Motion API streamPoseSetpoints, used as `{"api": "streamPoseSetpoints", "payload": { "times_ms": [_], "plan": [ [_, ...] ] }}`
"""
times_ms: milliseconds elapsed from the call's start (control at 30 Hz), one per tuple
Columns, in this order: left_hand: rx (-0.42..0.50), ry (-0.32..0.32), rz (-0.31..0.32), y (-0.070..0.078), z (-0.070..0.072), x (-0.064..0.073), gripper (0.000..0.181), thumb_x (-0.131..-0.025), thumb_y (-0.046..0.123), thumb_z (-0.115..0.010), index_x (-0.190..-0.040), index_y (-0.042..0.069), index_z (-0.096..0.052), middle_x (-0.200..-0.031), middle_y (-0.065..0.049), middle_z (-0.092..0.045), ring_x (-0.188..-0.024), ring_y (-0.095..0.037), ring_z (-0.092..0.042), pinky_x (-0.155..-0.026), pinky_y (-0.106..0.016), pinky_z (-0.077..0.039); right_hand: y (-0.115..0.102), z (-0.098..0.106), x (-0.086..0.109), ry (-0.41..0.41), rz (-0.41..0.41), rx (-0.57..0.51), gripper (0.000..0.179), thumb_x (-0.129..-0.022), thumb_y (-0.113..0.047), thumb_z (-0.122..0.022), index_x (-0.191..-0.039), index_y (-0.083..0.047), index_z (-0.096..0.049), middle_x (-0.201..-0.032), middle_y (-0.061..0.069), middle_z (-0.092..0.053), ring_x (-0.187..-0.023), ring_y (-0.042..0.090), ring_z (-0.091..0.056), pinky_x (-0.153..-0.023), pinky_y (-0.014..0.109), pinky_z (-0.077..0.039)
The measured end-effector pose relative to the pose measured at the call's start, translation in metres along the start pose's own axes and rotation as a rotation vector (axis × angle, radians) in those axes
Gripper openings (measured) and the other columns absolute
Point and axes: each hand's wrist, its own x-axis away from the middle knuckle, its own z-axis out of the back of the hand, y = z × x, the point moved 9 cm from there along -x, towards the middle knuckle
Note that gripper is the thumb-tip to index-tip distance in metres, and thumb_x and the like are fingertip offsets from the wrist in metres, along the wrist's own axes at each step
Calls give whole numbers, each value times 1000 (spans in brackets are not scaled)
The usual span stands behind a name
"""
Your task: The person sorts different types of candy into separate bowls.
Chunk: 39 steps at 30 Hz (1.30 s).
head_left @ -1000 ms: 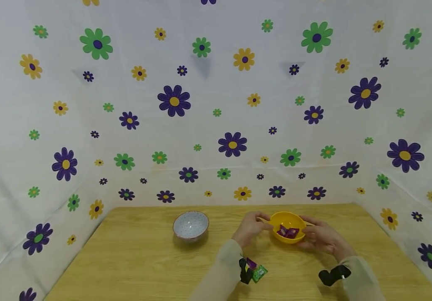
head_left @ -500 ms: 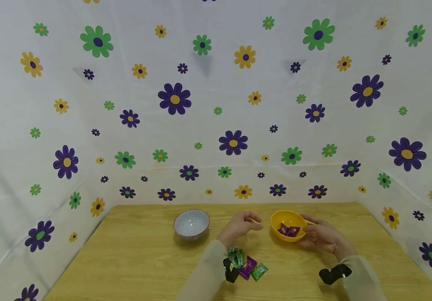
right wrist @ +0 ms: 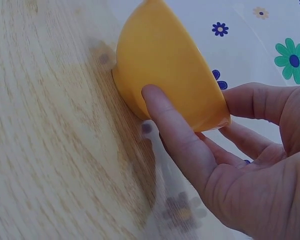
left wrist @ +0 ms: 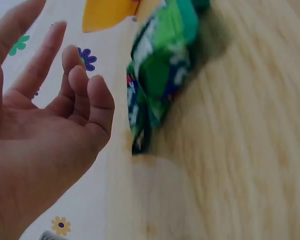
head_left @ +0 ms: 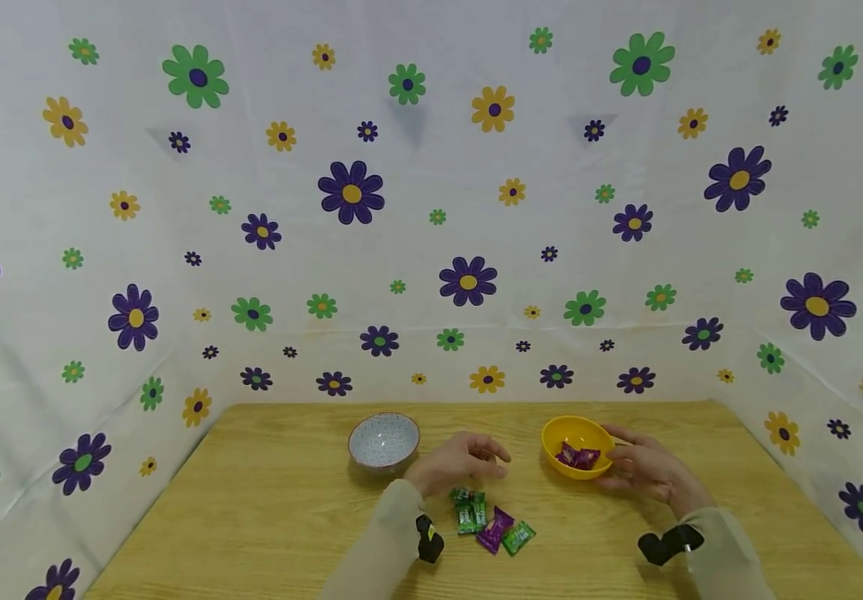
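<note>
A yellow bowl with purple-wrapped candies inside stands on the right half of the table. My right hand holds its right side; in the right wrist view, the digits lie against the bowl's wall and at its rim. My left hand is above the table between the two bowls, fingers loosely bent and holding nothing. Just below it lie green-wrapped candies, a purple-wrapped candy and another green one. A green wrapper shows close beside the left hand in the left wrist view.
A pale patterned bowl with a reddish rim stands to the left of my left hand. The wooden table is bordered by a white flowered cloth at the back and sides.
My left hand has let go of the yellow bowl and moved left, uncovering the green and purple candies. The right hand stays on the bowl. The view has shifted slightly.
</note>
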Motion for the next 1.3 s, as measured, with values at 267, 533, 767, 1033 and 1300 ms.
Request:
{"api": "streamPoseSetpoints", "payload": {
  "times_ms": [267, 533, 767, 1033, 1300],
  "plan": [
    [-190, -148, 25, -11, -2, 4, 27, -88, 13, -72, -113, 4, -71, -99, 0, -64, -86, -12, -51, -76, -25, -44, -1, -1, 0, 3, -8, -7, 69, -97, 2, -45, -157, -6, -11, -158, 31, -9, -139, 49, -29, -94, 49, -52],
    [-279, -286, 50, -17, -12, 7, 25, -83, 12, -77, -108, 10, -75, -100, 2, -70, -79, -8, -49, -72, -22, -43, 0, -4, -2, -4, -6, -9, 69, -97, 2, -44, -158, -7, -11, -159, 30, -6, -141, 50, -24, -95, 51, -50],
    [-338, -327, 83, -23, -20, 7, 22, -83, 12, -77, -105, 12, -76, -102, 8, -72, -83, -7, -47, -75, -21, -42, 3, -4, 0, -3, -11, -23, 71, -96, 2, -46, -157, -7, -12, -159, 30, -7, -140, 49, -28, -94, 50, -51],
    [-426, -310, 99, -26, -21, 6, 19, -81, 17, -80, -100, 18, -77, -99, 13, -70, -85, -5, -51, -79, -22, -43, 4, -3, 2, -1, -14, -24, 72, -96, 3, -47, -157, -6, -11, -159, 31, -8, -137, 48, -34, -94, 49, -51],
    [-481, -260, 116, -23, -22, 4, 17, -78, 12, -82, -95, 14, -78, -96, 13, -68, -89, -4, -54, -84, -22, -44, 2, -1, 2, 6, -16, -10, 72, -96, 1, -46, -158, -8, -10, -159, 30, -7, -138, 49, -30, -94, 48, -52]
  ]
}}
